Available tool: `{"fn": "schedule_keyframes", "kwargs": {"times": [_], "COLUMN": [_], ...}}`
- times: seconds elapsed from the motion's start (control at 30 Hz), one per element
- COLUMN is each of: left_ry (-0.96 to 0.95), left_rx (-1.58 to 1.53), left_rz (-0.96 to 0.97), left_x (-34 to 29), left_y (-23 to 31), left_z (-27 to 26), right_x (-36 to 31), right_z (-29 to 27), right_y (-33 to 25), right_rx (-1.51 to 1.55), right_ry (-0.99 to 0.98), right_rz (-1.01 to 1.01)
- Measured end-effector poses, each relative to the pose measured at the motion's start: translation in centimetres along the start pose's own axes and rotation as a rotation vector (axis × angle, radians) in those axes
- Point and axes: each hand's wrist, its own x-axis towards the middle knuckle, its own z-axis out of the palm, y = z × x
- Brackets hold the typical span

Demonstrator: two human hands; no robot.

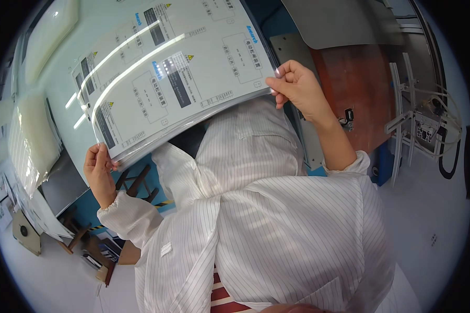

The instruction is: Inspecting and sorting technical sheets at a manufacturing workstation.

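A factory assembly area: the worker wears a white pinstriped anti-static coat, a glossy sheet of printed labels lies over a pale workbench, and an aluminium-profile frame with cables stands on a grey floor.

Label sheet glossy, probably plastic film; coat striped cloth.

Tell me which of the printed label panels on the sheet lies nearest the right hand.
The panel at the sheet's near right corner, whose edge the right hand pinches. The other panels lie further left, toward the left hand, or further up.
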Motion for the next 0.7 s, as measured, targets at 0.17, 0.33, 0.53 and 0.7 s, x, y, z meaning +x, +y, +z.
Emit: {"fn": "schedule_keyframes", "kwargs": {"times": [0.17,0.33,0.53,0.7], "left_ry": [0.057,0.040,0.039,0.052], "left_rx": [0.078,0.105,0.090,0.089], "left_rz": [0.062,0.072,0.057,0.058], "left_x": [-0.3,-0.8,-1.4,-1.7], "left_y": [-0.4,-0.3,-0.1,0.0], "left_z": [0.5,0.5,0.9,1.2], "right_x": [0.1,-0.2,-0.5,-0.3], "right_z": [0.0,0.4,0.4,0.7], "right_y": [0.5,0.0,-0.1,0.1], "right_rx": [0.092,0.052,0.000,-0.071], "right_ry": [0.046,0.097,0.106,0.110], "right_rz": [-0.066,-0.100,-0.103,-0.148]}}
